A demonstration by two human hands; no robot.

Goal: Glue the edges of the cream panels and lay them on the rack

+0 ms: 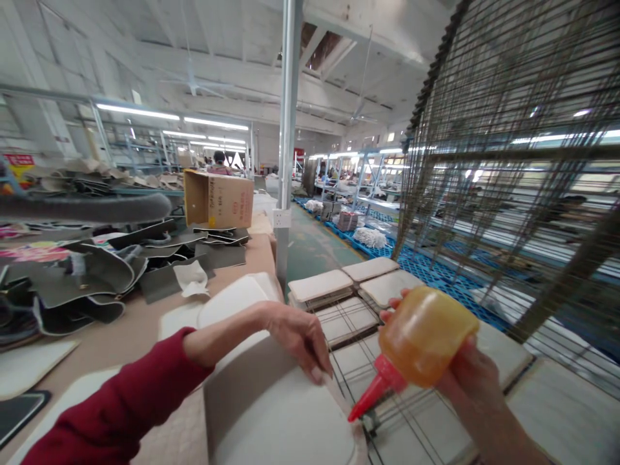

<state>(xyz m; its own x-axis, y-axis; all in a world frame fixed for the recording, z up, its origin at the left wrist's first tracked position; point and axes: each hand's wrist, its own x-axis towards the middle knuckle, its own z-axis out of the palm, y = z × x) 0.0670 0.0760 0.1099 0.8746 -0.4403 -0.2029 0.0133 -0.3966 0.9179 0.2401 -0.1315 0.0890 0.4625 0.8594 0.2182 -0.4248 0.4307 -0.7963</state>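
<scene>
In my right hand [467,361] is a squeeze glue bottle [421,332] of yellow-brown liquid. It is tipped down, and its red nozzle points at the right edge of a pale, flat panel [276,413]. Whether the tip touches that edge I cannot tell. My left hand [300,336] comes across from the left in a dark red sleeve. Its fingers pinch the panel's upper right edge. The panel has a rounded corner and lies at the table's right side, with a shadow over its upper part.
Pale panels [320,284] lie on a wire rack [346,320] to the right. A tall wire mesh frame [484,129] leans above it. Dark cut pieces [92,265] and a cardboard box [220,200] cover the table's left and far parts. A metal post [285,129] rises beyond the table.
</scene>
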